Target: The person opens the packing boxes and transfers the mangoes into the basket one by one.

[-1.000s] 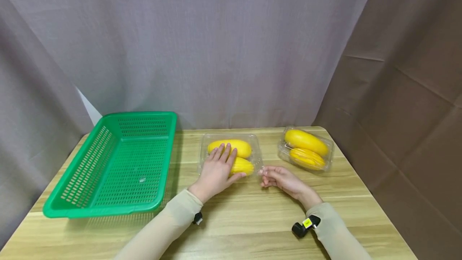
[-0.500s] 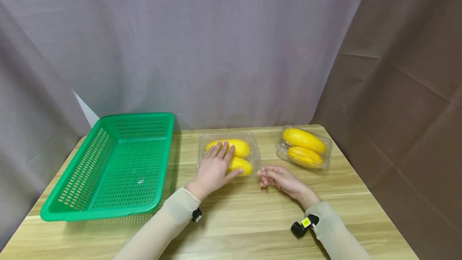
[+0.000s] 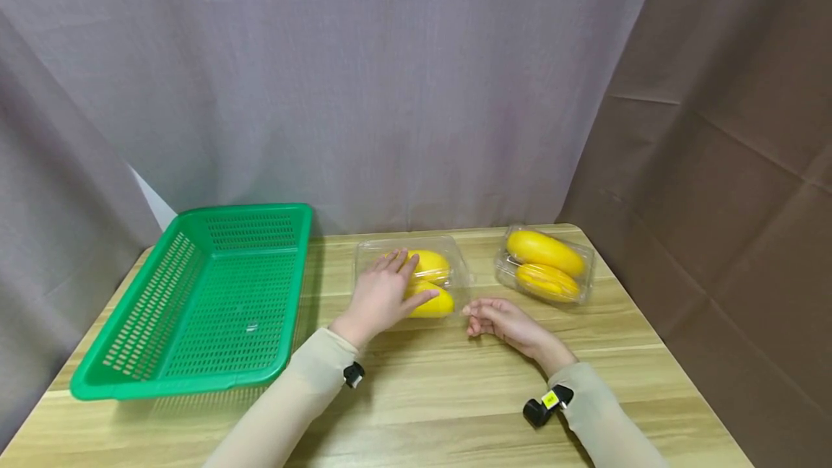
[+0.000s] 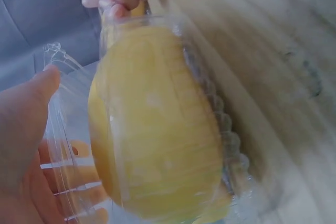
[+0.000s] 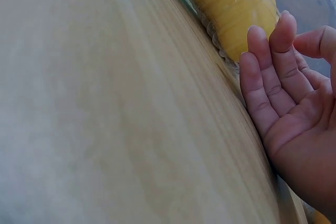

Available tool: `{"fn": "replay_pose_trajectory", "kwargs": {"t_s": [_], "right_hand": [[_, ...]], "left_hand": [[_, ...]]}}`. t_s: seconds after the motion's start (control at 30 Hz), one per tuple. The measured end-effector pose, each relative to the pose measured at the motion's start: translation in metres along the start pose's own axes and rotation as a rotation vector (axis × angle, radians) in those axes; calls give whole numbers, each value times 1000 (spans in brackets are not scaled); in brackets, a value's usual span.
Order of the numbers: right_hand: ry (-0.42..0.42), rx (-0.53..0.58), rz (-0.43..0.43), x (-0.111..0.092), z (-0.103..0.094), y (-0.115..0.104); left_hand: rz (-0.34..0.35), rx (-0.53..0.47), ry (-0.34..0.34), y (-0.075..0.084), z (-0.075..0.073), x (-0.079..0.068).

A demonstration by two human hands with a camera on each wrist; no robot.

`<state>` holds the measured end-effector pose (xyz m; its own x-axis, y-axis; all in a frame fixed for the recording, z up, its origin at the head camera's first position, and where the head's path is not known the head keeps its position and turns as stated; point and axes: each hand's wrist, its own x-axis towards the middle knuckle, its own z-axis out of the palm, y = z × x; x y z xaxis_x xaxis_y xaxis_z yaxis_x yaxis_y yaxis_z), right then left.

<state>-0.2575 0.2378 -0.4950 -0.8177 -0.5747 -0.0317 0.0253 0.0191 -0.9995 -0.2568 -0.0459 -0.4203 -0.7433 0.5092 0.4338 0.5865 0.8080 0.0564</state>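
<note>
A clear plastic clamshell container (image 3: pixel 373 255) with two yellow melon-like fruits (image 3: pixel 432 302) sits at mid table, its lid (image 4: pixel 65 129) raised at the front. My left hand (image 3: pixel 380 295) holds this lid, fingers over the top and thumb at the front edge. In the left wrist view, those fingers show through the plastic, and the thumb is in front of it. At the container's front right corner, my right hand (image 3: pixel 507 323) pinches with thumb and index finger, other fingers curled. The right wrist view shows this hand (image 5: pixel 302 98) right at the container's end; the pinched edge is hidden.
A green slotted basket (image 3: pixel 295 309) stands on the left of the wooden table (image 3: pixel 468 410). A second clear container (image 3: pixel 588 284) with two yellow fruits lies at the back right. Grey curtains (image 3: pixel 403 92) hang behind the table's far edge.
The front of the lid has risen from the container. My left hand has drawn slightly left, its fingers more bent over the lid. The right hand stays at the corner.
</note>
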Motion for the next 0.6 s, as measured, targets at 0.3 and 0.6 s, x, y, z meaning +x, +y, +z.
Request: {"fn": "replay_pose_trajectory", "kwargs": {"t_s": [0.3,0.6], "right_hand": [[10,7,8,-1,3,-4],[0,15,0,-2,2,-3]], "left_hand": [[-22,-6,65,-4,-6,6],[-65,-50,27,-5,-14,11]]}}
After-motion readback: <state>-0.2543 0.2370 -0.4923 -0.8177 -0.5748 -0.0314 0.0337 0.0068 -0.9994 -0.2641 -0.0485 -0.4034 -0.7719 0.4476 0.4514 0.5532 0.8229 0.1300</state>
